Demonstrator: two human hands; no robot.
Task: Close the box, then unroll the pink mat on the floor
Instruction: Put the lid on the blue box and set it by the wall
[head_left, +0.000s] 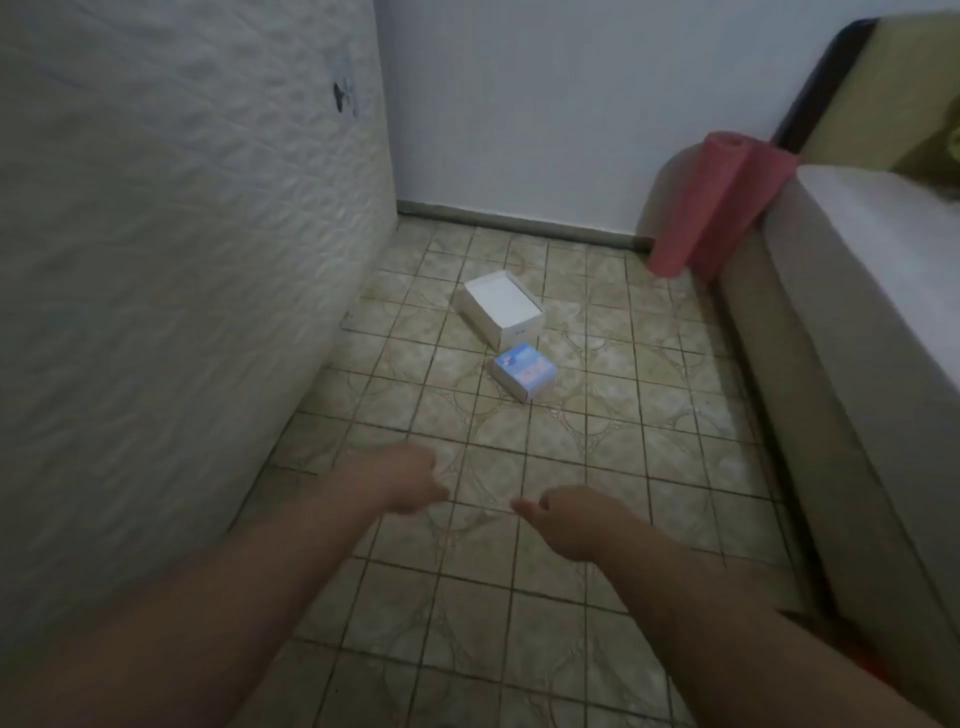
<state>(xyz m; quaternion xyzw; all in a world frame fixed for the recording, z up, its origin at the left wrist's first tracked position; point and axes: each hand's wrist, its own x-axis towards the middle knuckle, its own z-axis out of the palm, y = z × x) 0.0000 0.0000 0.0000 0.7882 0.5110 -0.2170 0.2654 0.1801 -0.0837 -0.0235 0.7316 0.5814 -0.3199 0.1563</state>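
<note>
Two hands (410, 483) (563, 522) — one box (500, 309), one lid (524, 372), one pink mat (698, 202).

We see a dim, grey-green room lit softly from above, without glare. The whole picture is soft with motion blur, worst on the forearms at the bottom. Straight lines bow toward the frame's edges.

tiled floor (519, 597) | textured white wall (182, 260) left | beige sofa (831, 312) right
</note>
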